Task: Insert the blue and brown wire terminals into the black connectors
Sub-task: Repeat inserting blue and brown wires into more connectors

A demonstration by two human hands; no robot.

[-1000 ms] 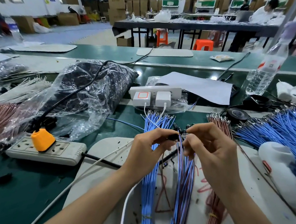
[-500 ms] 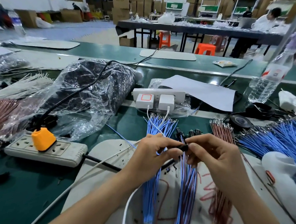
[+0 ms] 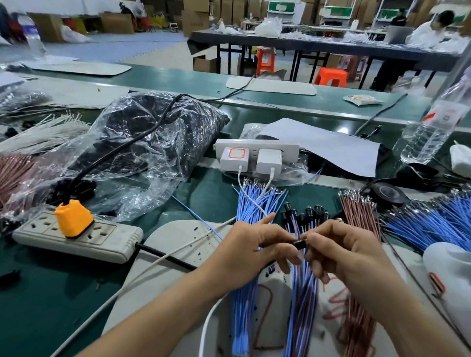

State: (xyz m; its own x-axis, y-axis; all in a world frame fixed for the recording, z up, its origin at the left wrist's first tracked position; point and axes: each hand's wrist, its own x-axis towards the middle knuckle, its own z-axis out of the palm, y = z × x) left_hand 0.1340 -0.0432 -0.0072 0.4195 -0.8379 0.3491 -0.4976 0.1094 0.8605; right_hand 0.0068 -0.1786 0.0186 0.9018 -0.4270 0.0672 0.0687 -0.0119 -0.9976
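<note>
Black connector (image 3: 299, 244) is pinched at either end by the left hand (image 3: 252, 250) and right hand (image 3: 345, 252), fingers curled. Blue wires (image 3: 250, 206) lie left of the connector, brown wires (image 3: 359, 220) right of it, on the table (image 3: 31, 304).

- You are pinching a black connector (image 3: 299, 244).
- You are holding it over a mixed bundle (image 3: 303, 296) that is pairing light blue strands with dark brown ones.
- To your left, the blue wires (image 3: 250, 206) are showing one plain light blue.
- To your right, the brown wires (image 3: 359, 220) are showing a reddish brown.
- You are working over a dark green counter (image 3: 32, 290).
- The white mat (image 3: 169, 278) is carrying red scribbles and black specks.
- An orange plug (image 3: 72, 219) is standing out on the pale grey power strip (image 3: 111, 242).
- A white charger (image 3: 235, 158) is displaying a red square outline.
</note>
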